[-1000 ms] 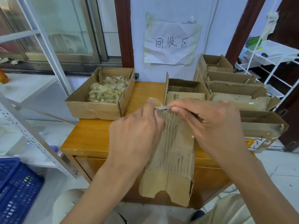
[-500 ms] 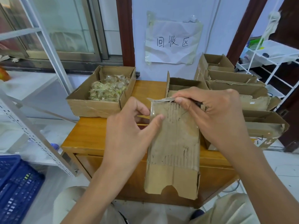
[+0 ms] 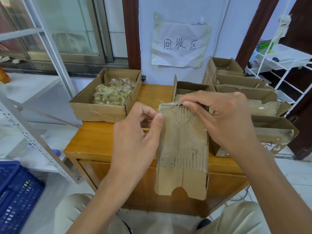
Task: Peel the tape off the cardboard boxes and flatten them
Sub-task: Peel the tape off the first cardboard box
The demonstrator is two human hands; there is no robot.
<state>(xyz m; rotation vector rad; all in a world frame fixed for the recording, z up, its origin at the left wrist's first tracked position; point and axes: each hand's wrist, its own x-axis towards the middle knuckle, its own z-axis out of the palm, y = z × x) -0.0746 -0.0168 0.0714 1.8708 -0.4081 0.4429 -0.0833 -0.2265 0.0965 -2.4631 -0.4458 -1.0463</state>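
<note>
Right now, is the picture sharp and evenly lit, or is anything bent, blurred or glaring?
Head view: soft, even daylight with no hard shadows; the wide lens bows the white metal shelf upright and the dark brown door frame near the edges; the flattened brown cardboard box and both hands are reasonably sharp; mild glare on the window glass.

Left hand (image 3: 135, 132): we've got thumb and fingers pinching the upper left corner of the flattened cardboard box (image 3: 182, 149).
Right hand (image 3: 222, 119): we see it gripping the top edge.
Behind: open box of tape scraps (image 3: 108, 97) on wooden table (image 3: 94, 137).
</note>
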